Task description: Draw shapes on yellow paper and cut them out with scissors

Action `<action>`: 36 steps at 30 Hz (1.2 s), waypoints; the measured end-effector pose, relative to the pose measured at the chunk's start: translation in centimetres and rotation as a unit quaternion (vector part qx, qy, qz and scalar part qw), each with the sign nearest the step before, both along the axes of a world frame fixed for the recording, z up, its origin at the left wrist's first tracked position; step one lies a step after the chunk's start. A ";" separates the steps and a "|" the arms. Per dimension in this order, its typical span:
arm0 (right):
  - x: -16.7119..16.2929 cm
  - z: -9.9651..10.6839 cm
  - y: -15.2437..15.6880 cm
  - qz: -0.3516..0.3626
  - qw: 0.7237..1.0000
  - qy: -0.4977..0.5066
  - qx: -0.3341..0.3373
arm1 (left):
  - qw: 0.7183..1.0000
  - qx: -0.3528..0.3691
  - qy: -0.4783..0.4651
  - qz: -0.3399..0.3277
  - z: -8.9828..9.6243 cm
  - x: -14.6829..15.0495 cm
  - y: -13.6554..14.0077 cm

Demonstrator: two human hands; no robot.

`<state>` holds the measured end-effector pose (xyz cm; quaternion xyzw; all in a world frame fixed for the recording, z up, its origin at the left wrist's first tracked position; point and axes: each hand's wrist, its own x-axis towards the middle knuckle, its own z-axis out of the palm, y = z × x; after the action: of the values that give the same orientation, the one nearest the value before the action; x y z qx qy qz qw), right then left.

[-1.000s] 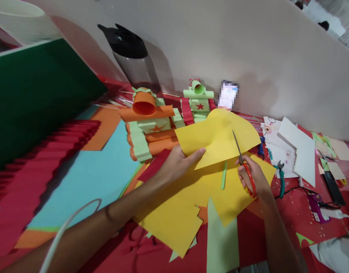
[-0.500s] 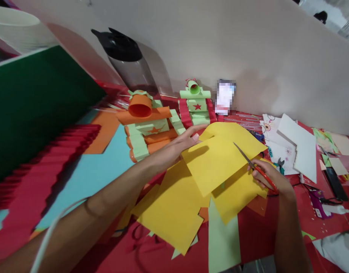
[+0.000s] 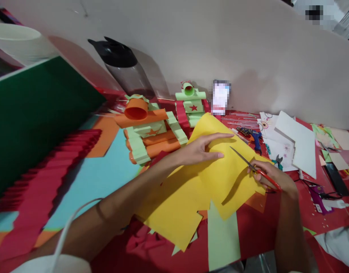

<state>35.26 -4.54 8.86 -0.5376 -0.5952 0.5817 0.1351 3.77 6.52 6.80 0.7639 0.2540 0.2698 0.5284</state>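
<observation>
My left hand (image 3: pixel 202 149) lies over a curved yellow paper sheet (image 3: pixel 216 172), its thumb and index finger stretched out and apart. In my right hand (image 3: pixel 268 170) is a pair of scissors (image 3: pixel 240 156) with red handles; the blades look together and point up and left above the sheet. Another yellow sheet (image 3: pixel 174 216) lies to the left, under my left forearm. A pale green paper strip (image 3: pixel 224 239) sticks out below the yellow paper.
Behind my left arm stands an orange and green paper model (image 3: pixel 154 131), with a smaller green and red one (image 3: pixel 193 106) farther back. A phone (image 3: pixel 220 96) leans on the wall near a dark-lidded jug (image 3: pixel 123 68). A blue glue gun (image 3: pixel 256 140) and pliers (image 3: pixel 278 161) lie right.
The raised yellow piece has come down onto the paper below. My left hand has moved right, across the sheet. My right hand keeps the scissors in nearly the same place.
</observation>
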 end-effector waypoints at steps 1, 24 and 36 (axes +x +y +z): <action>-0.1 -0.2 -0.1 -0.009 1.000 0.008 0.000 | 1.000 0.020 0.008 0.008 0.2 0.0 -0.1; -4.1 -0.1 0.5 -0.030 0.998 -0.047 0.036 | 0.997 0.046 0.067 -0.015 2.1 -2.1 0.7; -4.6 0.0 1.2 -0.042 0.997 -0.058 0.002 | 0.997 0.026 0.065 -0.033 1.6 -2.3 1.1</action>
<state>30.66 -3.38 8.87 -0.5947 -0.5799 0.5424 0.1256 1.46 7.61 8.41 0.8015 0.2552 0.2083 0.4990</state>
